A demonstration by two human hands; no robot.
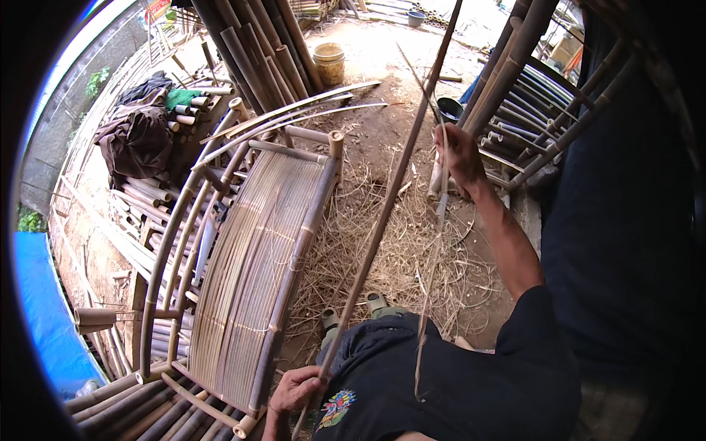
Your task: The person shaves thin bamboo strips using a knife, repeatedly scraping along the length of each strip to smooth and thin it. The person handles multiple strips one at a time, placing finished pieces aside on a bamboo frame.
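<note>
Closest to the lens is the dark-clothed lap point(441, 382), and off its left edge the left hand point(294, 389) is closed tight around the low end of a long bamboo strip point(382, 220), which climbs steeply up and to the right, out past the top of the view. Left of all this sits the half-built bamboo chair point(250, 272), its slatted back curving away (lovely tight work there). Moving right, across the litter of shavings point(382, 257) on the dirt, the right hand point(460, 154) is raised with fingers pinched on a thin pale sliver point(434, 242) that trails down toward the knee. My worry is that a split bamboo edge is sharp, and any slide through either closed palm could cut. That sliver could also snap or run off-line if pulled at a slant, and the long strip's far end may snag the poles point(515, 73) stacked at right.
</note>
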